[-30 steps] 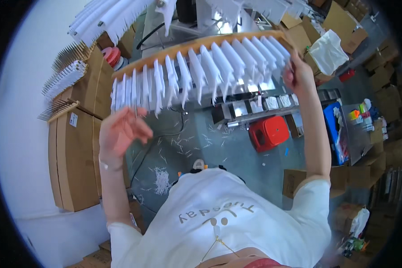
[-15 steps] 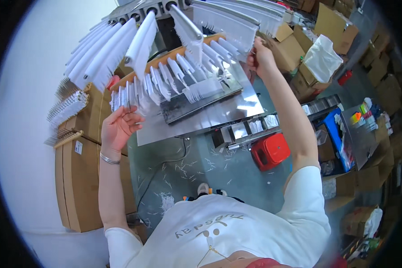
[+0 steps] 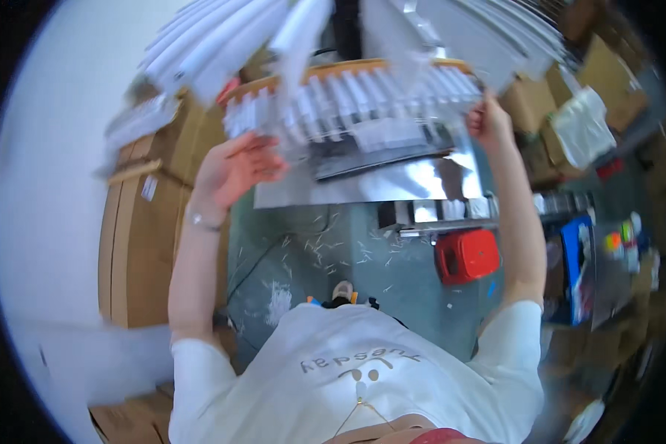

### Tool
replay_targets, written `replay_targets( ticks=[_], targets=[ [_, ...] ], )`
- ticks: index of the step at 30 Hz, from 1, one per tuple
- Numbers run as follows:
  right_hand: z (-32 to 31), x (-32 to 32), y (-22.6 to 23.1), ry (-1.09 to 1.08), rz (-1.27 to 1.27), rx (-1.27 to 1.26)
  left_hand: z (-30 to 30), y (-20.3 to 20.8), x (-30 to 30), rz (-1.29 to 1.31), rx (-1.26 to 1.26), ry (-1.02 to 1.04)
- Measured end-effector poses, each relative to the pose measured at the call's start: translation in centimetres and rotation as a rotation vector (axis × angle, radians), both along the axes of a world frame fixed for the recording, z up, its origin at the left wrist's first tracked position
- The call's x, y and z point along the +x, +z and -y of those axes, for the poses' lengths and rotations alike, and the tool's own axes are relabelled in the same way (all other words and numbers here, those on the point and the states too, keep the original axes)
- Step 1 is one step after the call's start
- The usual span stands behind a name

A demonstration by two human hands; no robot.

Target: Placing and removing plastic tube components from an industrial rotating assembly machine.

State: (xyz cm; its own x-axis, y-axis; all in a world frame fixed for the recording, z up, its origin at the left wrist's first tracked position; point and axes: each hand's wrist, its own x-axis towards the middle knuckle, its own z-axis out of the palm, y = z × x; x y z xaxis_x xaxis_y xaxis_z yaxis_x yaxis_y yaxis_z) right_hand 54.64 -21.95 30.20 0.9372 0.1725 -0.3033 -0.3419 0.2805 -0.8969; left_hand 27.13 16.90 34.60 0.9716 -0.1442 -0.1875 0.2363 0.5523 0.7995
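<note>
A long orange-brown strip [image 3: 333, 70] carries a row of white pieces with fine comb-like teeth [image 3: 348, 100], above a metal table [image 3: 288, 194]. At the row's left end is my left hand [image 3: 233, 174], its fingers apart and blurred by motion; I cannot tell whether it touches the white pieces. My right hand [image 3: 490, 122] is at the right end with its fingers curled closed; what they hold is hidden. A dark flat plate [image 3: 377, 161] lies on the table under the row, with a loose white toothed piece [image 3: 388, 135] above it.
Long white fringed strips [image 3: 222, 37] fan out overhead, close above both hands. Cardboard boxes [image 3: 137, 251] are stacked at left, and more boxes [image 3: 529, 103] stand at right. A red stool [image 3: 468, 255] and a row of metal trays [image 3: 451, 222] are below the table; white scraps [image 3: 280, 302] litter the floor.
The whole view has turned and shifted, so the table and row now look nearly level and the picture is blurrier. Both hands remain at the row's two ends.
</note>
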Motion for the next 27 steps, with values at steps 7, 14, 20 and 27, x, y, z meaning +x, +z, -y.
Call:
replay_targets(
  ticks=[7,14,20,27],
  targets=[
    [2.1,-0.8,-0.2,0.147,0.044,0.128,1.4,1.6,0.0,0.038,0.010,-0.026],
    [2.7,-0.7,-0.5,0.159,0.036,0.105,-0.6,0.3,1.5,0.023,-0.014,-0.054],
    [2.2,-1.0,0.1,0.176,0.062,0.059,-0.9,-1.9,1.4,-0.050,-0.023,-0.008],
    [3.6,-2.8,-0.9,0.140,0.113,0.084,0.6,-2.5,-2.4,-0.135,0.134,0.146]
  ],
)
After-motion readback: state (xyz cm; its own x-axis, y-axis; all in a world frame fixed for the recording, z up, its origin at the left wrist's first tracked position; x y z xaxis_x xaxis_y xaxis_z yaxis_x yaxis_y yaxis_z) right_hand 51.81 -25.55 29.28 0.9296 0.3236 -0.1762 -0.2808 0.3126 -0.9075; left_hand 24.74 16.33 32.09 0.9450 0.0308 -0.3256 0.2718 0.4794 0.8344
